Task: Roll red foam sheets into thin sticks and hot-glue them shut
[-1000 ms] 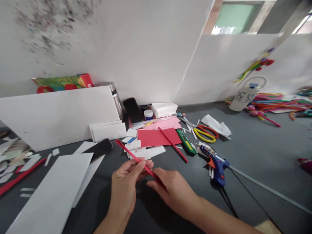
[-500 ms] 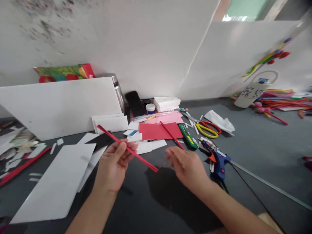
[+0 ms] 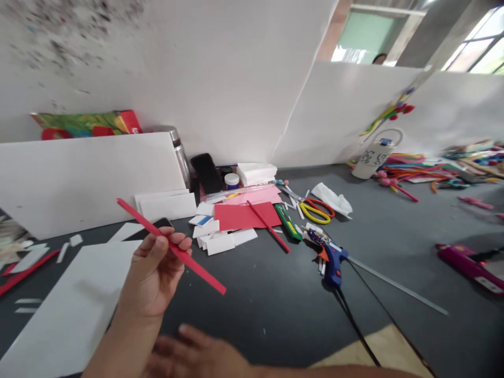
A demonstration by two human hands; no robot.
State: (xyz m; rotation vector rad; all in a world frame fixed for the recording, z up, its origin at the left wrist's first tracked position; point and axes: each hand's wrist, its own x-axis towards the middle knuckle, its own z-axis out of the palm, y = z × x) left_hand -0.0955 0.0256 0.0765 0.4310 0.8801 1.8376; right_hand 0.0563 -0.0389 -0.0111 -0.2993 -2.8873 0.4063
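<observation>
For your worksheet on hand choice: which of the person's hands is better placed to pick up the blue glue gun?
Probably the right hand: it is free, low in view. The left hand pinches the thin red paper strip, and the blue glue gun lies on the right side.

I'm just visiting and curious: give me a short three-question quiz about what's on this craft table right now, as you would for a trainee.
1. True or false: the left hand holds a thin red paper strip off the dark grey table.
2. Which tool lies nearest the blue hot glue gun: (a) the yellow and red handled scissors, (b) the steel flask, (c) the black phone?
3. Fill in: a second red strip lies partly across a sheet of ____ card.

Key: 1 true; 2 a; 3 red.
</observation>
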